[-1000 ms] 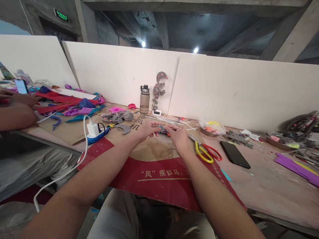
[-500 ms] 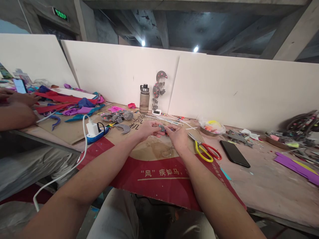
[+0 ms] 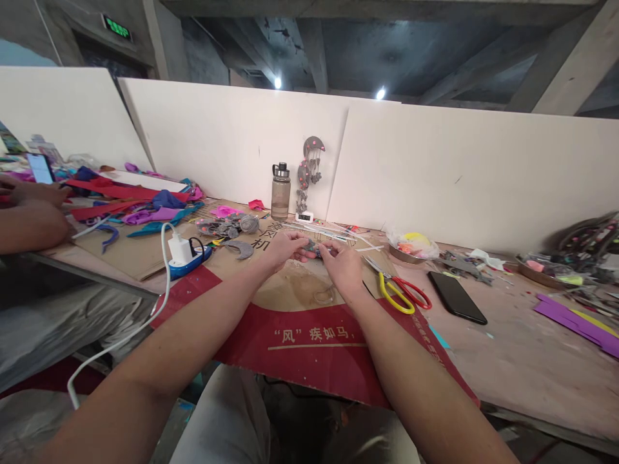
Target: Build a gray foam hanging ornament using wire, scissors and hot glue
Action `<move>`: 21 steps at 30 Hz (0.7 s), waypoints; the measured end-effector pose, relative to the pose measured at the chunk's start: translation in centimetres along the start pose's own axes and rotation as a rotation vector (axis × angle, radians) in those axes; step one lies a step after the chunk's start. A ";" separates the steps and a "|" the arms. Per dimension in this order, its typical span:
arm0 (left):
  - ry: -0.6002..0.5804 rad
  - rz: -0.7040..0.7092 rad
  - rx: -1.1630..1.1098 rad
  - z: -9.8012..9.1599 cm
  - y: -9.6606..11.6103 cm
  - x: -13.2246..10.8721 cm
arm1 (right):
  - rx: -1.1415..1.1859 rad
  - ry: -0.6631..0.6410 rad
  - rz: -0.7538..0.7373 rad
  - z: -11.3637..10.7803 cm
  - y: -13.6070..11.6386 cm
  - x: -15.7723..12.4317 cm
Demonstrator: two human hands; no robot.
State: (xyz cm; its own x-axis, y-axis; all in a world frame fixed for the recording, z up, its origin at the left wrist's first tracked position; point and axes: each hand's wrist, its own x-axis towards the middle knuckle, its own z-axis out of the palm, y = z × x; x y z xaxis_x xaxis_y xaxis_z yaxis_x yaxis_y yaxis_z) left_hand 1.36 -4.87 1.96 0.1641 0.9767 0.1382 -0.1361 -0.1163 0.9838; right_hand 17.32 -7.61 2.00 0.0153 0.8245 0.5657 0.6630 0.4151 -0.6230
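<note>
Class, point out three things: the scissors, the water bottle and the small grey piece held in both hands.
Scissors (image 3: 398,281): head view, upper red handle.
Water bottle (image 3: 280,198): head view, middle of its body.
Small grey piece (image 3: 311,245): head view, its uncovered part.

Between the fingers (image 3: 298,240) at the frame's centre, the small grey piece (image 3: 311,245) looks matt, its material too small to tell. The grey crescent (image 3: 245,249) left of centre looks like matt felt. Beneath lies cardboard (image 3: 309,374), matt brown with a smooth, faintly shiny red print. Right of centre, the scissors (image 3: 398,305) have bare metal blades and smooth, plastic-looking yellow and red grips. Farther right, the phone (image 3: 457,298) has a glossy black face. The bottle (image 3: 280,197) at upper centre looks like smooth translucent plastic; the charger (image 3: 179,249) at left, white plastic. At lower right the bench (image 3: 522,361) looks matt and dusty.
</note>
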 end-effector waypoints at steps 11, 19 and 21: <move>0.120 0.078 -0.006 -0.2 0.1 0.1 | 0.136 -0.036 -0.035 0.3 -0.4 -0.3; 0.093 0.091 0.006 -0.3 0.0 0.1 | 0.202 -0.124 0.013 0.9 0.8 0.0; 0.089 0.097 0.018 -0.4 -0.1 0.2 | 0.214 -0.120 0.039 0.9 0.7 0.0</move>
State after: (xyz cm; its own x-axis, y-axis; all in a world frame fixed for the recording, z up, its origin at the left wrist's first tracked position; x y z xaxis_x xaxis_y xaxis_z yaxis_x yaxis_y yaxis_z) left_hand 1.03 -4.63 1.88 0.0634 0.9728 0.2227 -0.1290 -0.2133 0.9684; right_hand 17.08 -6.94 1.06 -0.0599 0.8761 0.4784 0.4899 0.4434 -0.7506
